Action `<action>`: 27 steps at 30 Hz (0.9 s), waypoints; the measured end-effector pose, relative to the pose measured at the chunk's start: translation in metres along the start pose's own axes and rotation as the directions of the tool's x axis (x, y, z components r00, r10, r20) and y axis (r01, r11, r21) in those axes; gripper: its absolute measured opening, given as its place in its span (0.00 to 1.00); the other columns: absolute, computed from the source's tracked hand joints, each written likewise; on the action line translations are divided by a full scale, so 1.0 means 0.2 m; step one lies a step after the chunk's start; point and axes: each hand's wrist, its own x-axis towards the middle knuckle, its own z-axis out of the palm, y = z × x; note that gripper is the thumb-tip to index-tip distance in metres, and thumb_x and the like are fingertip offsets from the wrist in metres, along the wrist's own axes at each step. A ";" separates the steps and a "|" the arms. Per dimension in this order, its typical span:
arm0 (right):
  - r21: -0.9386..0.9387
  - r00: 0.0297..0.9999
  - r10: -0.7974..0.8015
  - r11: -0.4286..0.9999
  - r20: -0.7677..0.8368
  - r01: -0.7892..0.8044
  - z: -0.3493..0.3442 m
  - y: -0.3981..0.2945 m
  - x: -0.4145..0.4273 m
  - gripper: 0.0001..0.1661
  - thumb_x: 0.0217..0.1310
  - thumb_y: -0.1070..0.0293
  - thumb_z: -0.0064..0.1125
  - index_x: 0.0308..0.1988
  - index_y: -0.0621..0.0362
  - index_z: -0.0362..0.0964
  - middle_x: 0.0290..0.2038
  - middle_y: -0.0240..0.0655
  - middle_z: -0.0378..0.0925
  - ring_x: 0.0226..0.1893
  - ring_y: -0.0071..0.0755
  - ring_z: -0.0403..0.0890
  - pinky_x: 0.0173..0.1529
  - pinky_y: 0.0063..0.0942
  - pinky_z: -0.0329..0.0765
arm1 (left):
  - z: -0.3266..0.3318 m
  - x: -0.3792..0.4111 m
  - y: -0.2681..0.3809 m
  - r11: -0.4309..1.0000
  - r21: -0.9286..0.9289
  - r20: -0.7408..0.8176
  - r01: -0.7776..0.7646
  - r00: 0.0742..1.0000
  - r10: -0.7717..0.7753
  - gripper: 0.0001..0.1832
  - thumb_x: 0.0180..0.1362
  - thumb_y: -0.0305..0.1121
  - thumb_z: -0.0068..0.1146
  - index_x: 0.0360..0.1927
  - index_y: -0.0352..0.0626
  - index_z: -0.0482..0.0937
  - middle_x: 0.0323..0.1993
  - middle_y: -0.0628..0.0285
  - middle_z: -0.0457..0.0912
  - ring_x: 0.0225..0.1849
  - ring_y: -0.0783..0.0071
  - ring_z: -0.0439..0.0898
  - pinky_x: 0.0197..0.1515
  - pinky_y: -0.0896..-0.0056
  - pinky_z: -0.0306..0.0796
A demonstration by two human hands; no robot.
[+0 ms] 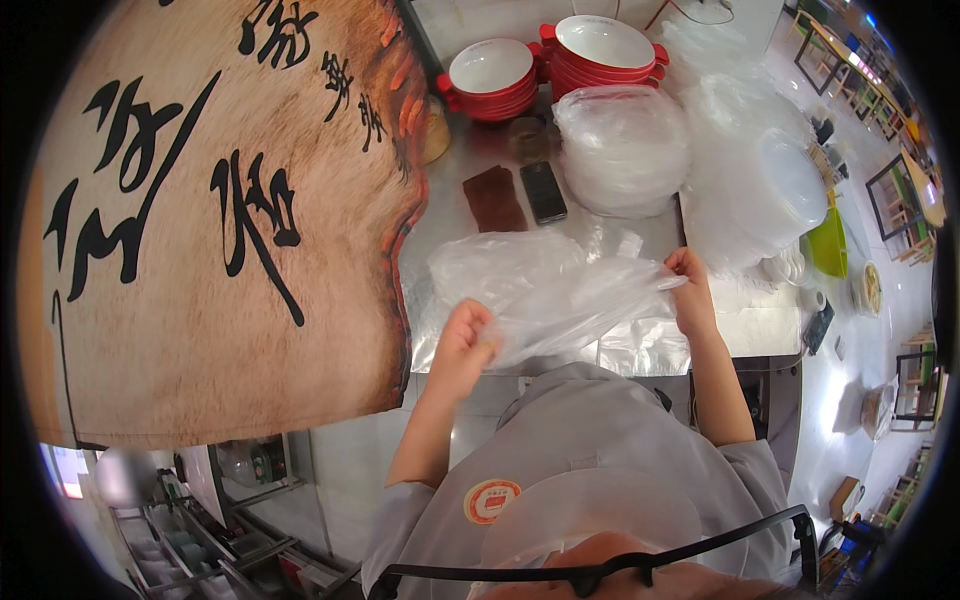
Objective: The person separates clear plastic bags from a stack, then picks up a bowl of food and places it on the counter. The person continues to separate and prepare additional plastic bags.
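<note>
Between my two hands a clear plastic bag (581, 311) is stretched over the metal counter. My left hand (466, 346) pinches its left end near the counter's front edge. Higher up, my right hand (688, 289) grips the gathered right end. Just behind it lies another crumpled clear plastic bag (499, 262), partly covered by the stretched one; what it holds cannot be made out. A dark phone (543, 193) and a folded brown cloth or leather piece (495, 199) rest farther back on the counter.
Red bowls with white insides (495, 71) stand stacked at the back. Plastic-wrapped bundles (622, 150) and stacked clear plastic lids (791, 184) crowd the right. A lime-green container (829, 240) stands beyond them. A hanging wood-patterned curtain with black writing (225, 225) blocks the left side.
</note>
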 end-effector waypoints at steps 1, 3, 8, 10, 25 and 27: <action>0.197 0.981 0.166 0.963 0.099 -0.183 0.02 -0.01 -0.02 0.11 0.52 0.85 0.46 0.35 0.58 0.66 0.30 0.32 0.71 0.28 0.31 0.72 0.33 0.25 0.70 | -0.03 -0.02 -0.02 0.985 0.164 0.026 0.057 0.998 -0.062 0.12 0.58 0.22 0.56 0.42 0.44 0.67 0.28 0.68 0.76 0.32 0.86 0.73 0.33 0.80 0.67; 0.487 0.838 0.406 0.683 0.366 -0.544 0.07 -0.07 -0.10 0.12 0.53 0.84 0.45 0.38 0.59 0.69 0.33 0.36 0.75 0.28 0.33 0.75 0.34 0.26 0.72 | -0.06 -0.05 -0.09 0.901 0.433 -0.112 0.019 0.993 0.033 0.11 0.58 0.23 0.56 0.42 0.42 0.69 0.30 0.67 0.76 0.32 0.84 0.72 0.33 0.80 0.66; -0.063 0.412 0.474 0.712 0.778 -0.699 0.15 0.00 -0.17 0.12 0.59 0.70 0.62 0.43 0.61 0.75 0.31 0.32 0.79 0.28 0.23 0.77 0.33 0.22 0.74 | -0.29 0.05 -0.18 0.990 -0.134 -0.408 0.039 0.909 -0.091 0.04 0.60 0.24 0.52 0.38 0.43 0.73 0.29 0.65 0.77 0.31 0.76 0.75 0.32 0.75 0.70; -0.138 0.486 0.400 0.861 0.777 -0.489 0.24 -0.04 -0.11 0.13 0.59 0.68 0.65 0.43 0.60 0.75 0.33 0.28 0.80 0.27 0.16 0.74 0.34 0.18 0.73 | -0.53 0.07 -0.29 0.707 -0.704 -0.092 0.058 0.981 -0.171 0.04 0.59 0.26 0.51 0.38 0.42 0.73 0.27 0.65 0.76 0.29 0.73 0.75 0.30 0.72 0.71; -0.430 0.447 -0.343 0.128 0.826 0.894 0.67 0.26 0.27 0.22 0.46 0.69 0.68 0.45 0.53 0.72 0.45 0.38 0.72 0.48 0.45 0.74 0.49 0.38 0.73 | -0.42 0.52 -0.27 -0.030 0.962 0.272 -0.271 0.958 0.094 0.36 0.38 0.38 0.74 0.55 0.48 0.73 0.48 0.58 0.76 0.51 0.56 0.74 0.52 0.52 0.68; -0.449 0.466 -0.076 0.171 0.881 0.877 0.73 0.28 0.24 0.23 0.46 0.68 0.68 0.46 0.52 0.72 0.48 0.37 0.72 0.51 0.43 0.73 0.49 0.36 0.73 | -0.43 0.54 -0.33 -0.149 0.957 0.260 -0.248 0.963 0.068 0.39 0.36 0.37 0.75 0.57 0.50 0.73 0.48 0.57 0.76 0.52 0.57 0.74 0.53 0.53 0.69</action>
